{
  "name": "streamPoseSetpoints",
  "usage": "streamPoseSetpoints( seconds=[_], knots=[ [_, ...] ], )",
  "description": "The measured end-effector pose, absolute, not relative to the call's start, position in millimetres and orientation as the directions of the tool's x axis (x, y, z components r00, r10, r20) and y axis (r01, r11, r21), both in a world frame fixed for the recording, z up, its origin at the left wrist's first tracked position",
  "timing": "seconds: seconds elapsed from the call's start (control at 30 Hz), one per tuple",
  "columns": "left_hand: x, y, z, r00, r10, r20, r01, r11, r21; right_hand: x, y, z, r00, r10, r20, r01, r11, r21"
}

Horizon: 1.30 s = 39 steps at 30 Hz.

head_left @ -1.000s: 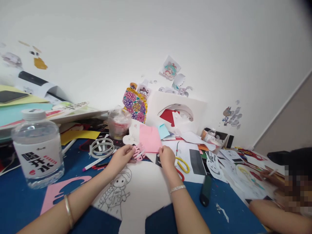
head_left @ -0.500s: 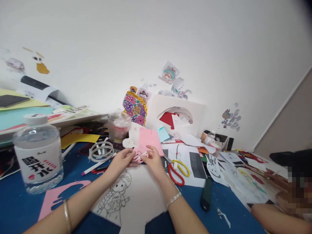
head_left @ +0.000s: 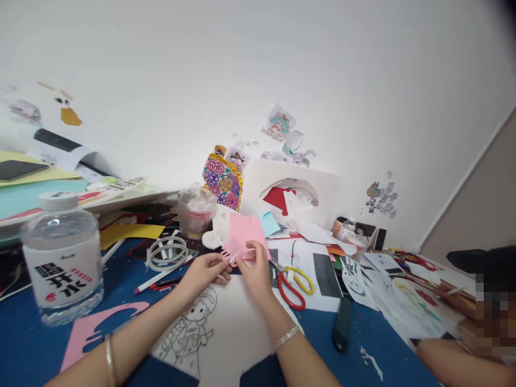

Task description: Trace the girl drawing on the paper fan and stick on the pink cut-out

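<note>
Both my hands meet over the middle of the blue table (head_left: 24,344). My left hand (head_left: 203,271) and my right hand (head_left: 252,267) pinch a small pink paper cutout (head_left: 233,250) with comb-like slits between their fingertips. Behind it lies a pink paper sheet (head_left: 245,232). Under my wrists is a white sheet with a line drawing of a girl (head_left: 189,328). Red and yellow scissors (head_left: 292,282) lie just right of my right hand.
A water bottle (head_left: 62,258) stands at the left near a pink scrap (head_left: 86,333). White tape rings (head_left: 167,251), a marker (head_left: 155,279), a plastic cup (head_left: 196,211), a colourful flower picture (head_left: 223,181) and a dark tool (head_left: 341,324) surround me. Another person's arm (head_left: 455,363) works at the right.
My right hand left the scissors area and came left to join my left hand on the pink cutout; the scissors are now uncovered. The cutout has been lifted slightly.
</note>
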<state>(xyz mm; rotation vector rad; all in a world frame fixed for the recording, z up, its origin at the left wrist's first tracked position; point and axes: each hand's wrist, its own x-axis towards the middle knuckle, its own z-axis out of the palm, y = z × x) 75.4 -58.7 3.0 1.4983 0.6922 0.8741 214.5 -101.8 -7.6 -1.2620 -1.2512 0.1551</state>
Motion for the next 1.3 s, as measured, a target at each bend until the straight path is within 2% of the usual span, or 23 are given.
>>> streamPoseSetpoints(
  seconds=[0.17, 0.4, 0.6, 0.77, 1.07, 1.3],
  knots=[
    [76, -61, 4, 0.476, 0.831, 0.288, 0.004, -0.330, 0.944, 206, -113, 0, 0.292, 0.642, 0.709, 0.674, 0.388, -0.629],
    [74, -63, 3, 0.450, 0.758, 0.472, 0.132, -0.579, 0.805, 203, -111, 0, 0.212, 0.691, 0.691, 0.708, 0.379, -0.596],
    [75, -60, -2, 0.469, 0.706, 0.530, 0.204, -0.671, 0.713, 202, -112, -1, 0.195, 0.694, 0.693, 0.739, 0.360, -0.569],
    [75, -60, -5, 0.480, 0.696, 0.534, 0.231, -0.688, 0.688, 201, -110, -7, 0.180, 0.686, 0.705, 0.748, 0.370, -0.551],
    [75, -61, 0, 0.501, 0.694, 0.517, 0.220, -0.680, 0.699, 203, -106, -9, 0.248, 0.705, 0.665, 0.657, 0.382, -0.650],
    [73, -56, -2, 0.532, 0.709, 0.462, 0.152, -0.617, 0.772, 209, -102, -8, 0.326, 0.798, 0.507, 0.455, 0.337, -0.824]
  ],
)
